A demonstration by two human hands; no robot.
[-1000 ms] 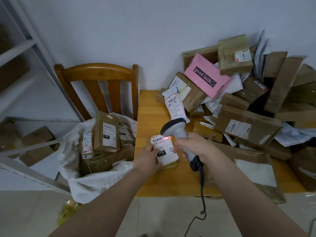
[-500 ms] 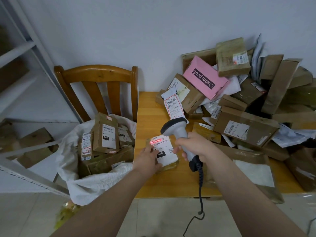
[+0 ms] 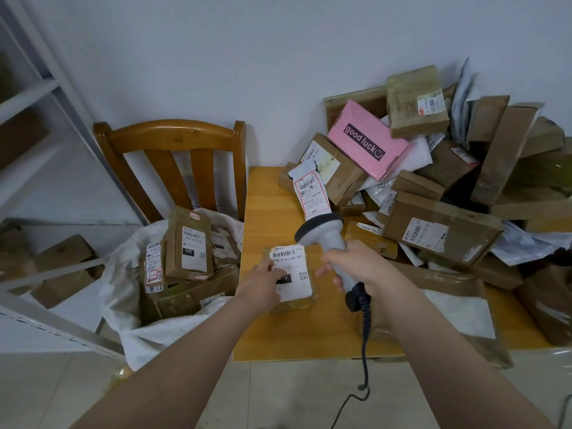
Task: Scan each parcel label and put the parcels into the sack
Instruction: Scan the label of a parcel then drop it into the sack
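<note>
We had the sack (image 3: 123, 274) part-filled, big pile (image 3: 439, 218) left; left hand (image 3: 260, 286) lay flat-fingered on a parcel (image 3: 297, 292), right hand (image 3: 362, 267) gripped scanner (image 3: 322, 232).

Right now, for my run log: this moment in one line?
left hand: touches labelled parcel | right hand: grips barcode scanner | sack: partly filled

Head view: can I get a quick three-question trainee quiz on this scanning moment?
1. True or false: the right hand grips the scanner.
2. The left hand rests on: A) the pink box, B) the small parcel on the table, C) the chair.
3. Fill in: parcels already stand in the white ____ left of the table.

Key: 1 true; 2 B; 3 sack.
</note>
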